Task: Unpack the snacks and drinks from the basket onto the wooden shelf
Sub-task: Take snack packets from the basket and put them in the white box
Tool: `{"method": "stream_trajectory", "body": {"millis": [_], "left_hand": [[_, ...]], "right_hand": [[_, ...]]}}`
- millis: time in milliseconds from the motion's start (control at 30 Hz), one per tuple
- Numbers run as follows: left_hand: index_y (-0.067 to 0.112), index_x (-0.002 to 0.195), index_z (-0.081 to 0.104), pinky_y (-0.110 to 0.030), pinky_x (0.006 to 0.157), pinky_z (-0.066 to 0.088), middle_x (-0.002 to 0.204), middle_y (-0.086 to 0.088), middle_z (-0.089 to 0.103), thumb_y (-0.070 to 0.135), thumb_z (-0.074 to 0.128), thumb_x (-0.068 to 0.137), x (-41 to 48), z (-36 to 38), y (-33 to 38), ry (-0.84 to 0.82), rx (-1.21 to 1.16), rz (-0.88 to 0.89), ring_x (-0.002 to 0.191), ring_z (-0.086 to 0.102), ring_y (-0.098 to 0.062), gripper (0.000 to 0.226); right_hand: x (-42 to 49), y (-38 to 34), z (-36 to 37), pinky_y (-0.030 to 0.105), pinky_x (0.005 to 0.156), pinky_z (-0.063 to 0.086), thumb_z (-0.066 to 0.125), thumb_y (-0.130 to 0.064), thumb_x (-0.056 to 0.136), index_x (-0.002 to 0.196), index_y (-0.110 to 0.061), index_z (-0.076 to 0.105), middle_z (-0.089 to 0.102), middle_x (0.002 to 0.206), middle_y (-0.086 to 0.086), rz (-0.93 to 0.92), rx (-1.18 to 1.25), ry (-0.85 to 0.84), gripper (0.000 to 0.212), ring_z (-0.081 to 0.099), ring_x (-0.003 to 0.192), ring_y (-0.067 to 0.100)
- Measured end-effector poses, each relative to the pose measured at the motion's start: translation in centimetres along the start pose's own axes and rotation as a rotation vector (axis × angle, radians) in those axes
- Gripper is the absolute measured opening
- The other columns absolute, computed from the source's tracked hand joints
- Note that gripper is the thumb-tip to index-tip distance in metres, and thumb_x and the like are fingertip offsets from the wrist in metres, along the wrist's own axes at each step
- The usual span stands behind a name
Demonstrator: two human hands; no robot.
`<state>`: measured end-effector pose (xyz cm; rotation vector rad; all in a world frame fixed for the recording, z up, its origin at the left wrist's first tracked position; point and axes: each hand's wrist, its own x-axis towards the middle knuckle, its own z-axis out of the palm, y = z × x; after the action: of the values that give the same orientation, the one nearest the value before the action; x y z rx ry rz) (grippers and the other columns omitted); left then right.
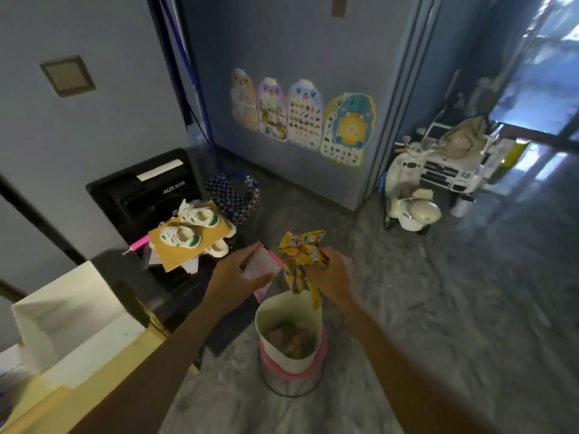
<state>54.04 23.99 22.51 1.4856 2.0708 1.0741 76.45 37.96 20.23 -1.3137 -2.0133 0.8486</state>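
**Both hands loaded above the basket; shelf lies off to its left**

- Basket (275,314) stands on the floor. More snacks (289,339) sit in the bottom of it, too blurred to name.
- Left hand (233,277) is above the basket and a little left of its rim. Its fingers are curled round a pink-edged packet (261,267). The packet's long axis is near upright: its top corner points up and away from the basket, its lower corner down at the left rim.
- Right hand (333,277) is above the basket's right rim. It pinches a bunch of yellow packets (302,258) at mid-length. They hang lengthwise, crimped tops flaring up and tails dangling just over the rim. Whether the tails touch the rim, I cannot tell.
- The two loads sit side by side directly over the basket mouth, close but seemingly apart.
- Pale wooden surface (94,389), probably the shelf, lies left of the basket and carries a white box (62,317).
- Judgement: the left hand is nearer the shelf, so its packet likely goes first. The right hand must cross over the basket, and its loose tails could snag the rim.
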Motion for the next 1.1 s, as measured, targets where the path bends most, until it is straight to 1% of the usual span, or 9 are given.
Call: {"method": "stream_trajectory", "body": {"millis": [100,233,300,400,667,800,900,1000,1100], "left_hand": [[0.024,0.154,0.054,-0.042,0.103,0.059,0.145,0.010,0.065,0.065,0.090,0.074,1.7,3.0,-1.4,-0.057,-0.020,-0.015,0.129,0.062,-0.003,0.097],[0.025,0.154,0.054,-0.041,0.104,0.058,0.142,0.012,0.067,0.063,0.091,0.071,3.8,7.4,-4.8,-0.169,-0.049,-0.038,0.126,0.064,-0.002,0.098],[0.024,0.154,0.054,-0.042,0.104,0.058,0.141,0.007,0.068,0.066,0.090,0.070,4.7,9.9,-7.3,-0.224,-0.032,-0.061,0.125,0.066,-0.008,0.100],[0.022,0.153,0.055,-0.043,0.106,0.056,0.144,0.005,0.067,0.066,0.087,0.070,5.6,13.9,-12.0,-0.283,-0.020,-0.131,0.127,0.066,-0.012,0.100],[0.021,0.157,0.051,-0.042,0.111,0.051,0.151,0.002,0.060,0.067,0.072,0.070,4.5,23.6,-24.0,-0.395,0.046,-0.258,0.135,0.060,-0.019,0.100],[0.022,0.161,0.045,-0.039,0.118,0.044,0.159,0.000,0.052,0.045,0.079,0.082,3.4,26.9,-27.8,-0.452,0.046,-0.301,0.143,0.052,-0.021,0.090],[0.025,0.163,0.041,-0.038,0.122,0.038,0.163,-0.001,0.047,0.035,0.081,0.088,3.1,28.0,-28.8,-0.493,0.064,-0.302,0.148,0.046,-0.021,0.086],[0.022,0.161,0.046,-0.034,0.121,0.037,0.162,-0.001,0.048,0.035,0.081,0.090,2.7,27.4,-28.7,-0.536,0.122,-0.265,0.149,0.046,-0.022,0.080],[0.032,0.160,0.047,-0.019,0.108,0.039,0.158,0.011,0.052,0.061,0.078,0.076,2.6,25.5,-28.3,-0.500,0.142,-0.266,0.144,0.049,-0.010,0.094]], "right_hand": [[0.1,4.0,1.3,0.039,0.066,0.059,0.077,-0.039,0.080,0.098,-0.029,0.074,0.071,0.081,-0.011,0.068,0.018,-0.007,0.021,0.068,0.073,0.004],[-0.5,9.0,3.9,0.040,0.067,0.059,0.071,-0.048,0.083,0.100,-0.031,0.070,0.072,0.085,-0.010,0.182,0.004,-0.026,0.024,0.069,0.077,0.010],[-0.9,11.3,5.5,0.036,0.063,0.056,0.072,-0.049,0.084,0.101,-0.032,0.070,0.072,0.083,-0.011,0.238,-0.008,-0.024,0.024,0.068,0.074,0.007],[-1.6,14.7,8.9,0.017,0.056,0.045,0.079,-0.039,0.086,0.097,-0.032,0.073,0.070,0.077,-0.016,0.293,0.029,-0.011,0.014,0.065,0.070,-0.003],[-2.9,23.2,20.6,0.011,0.065,0.045,0.080,-0.030,0.085,0.110,-0.037,0.072,0.073,0.096,-0.016,0.429,0.136,-0.063,0.027,0.067,0.084,-0.003],[-3.8,26.4,25.2,0.007,0.063,0.040,0.077,-0.030,0.084,0.109,-0.036,0.070,0.069,0.101,-0.013,0.484,0.091,-0.096,0.027,0.064,0.085,-0.001],[-4.2,27.6,26.5,0.012,0.063,0.044,0.078,-0.026,0.085,0.108,-0.028,0.075,0.071,0.092,-0.012,0.518,0.059,-0.155,0.023,0.063,0.077,-0.004],[-4.5,27.3,26.5,0.031,0.085,0.058,0.069,-0.053,0.086,0.126,-0.030,0.074,0.075,0.111,-0.013,0.529,0.004,-0.215,0.046,0.067,0.098,0.005],[-4.4,25.4,25.0,0.034,0.084,0.056,0.066,-0.057,0.089,0.124,-0.034,0.073,0.073,0.106,-0.014,0.474,-0.093,-0.266,0.043,0.068,0.103,0.014]]}}
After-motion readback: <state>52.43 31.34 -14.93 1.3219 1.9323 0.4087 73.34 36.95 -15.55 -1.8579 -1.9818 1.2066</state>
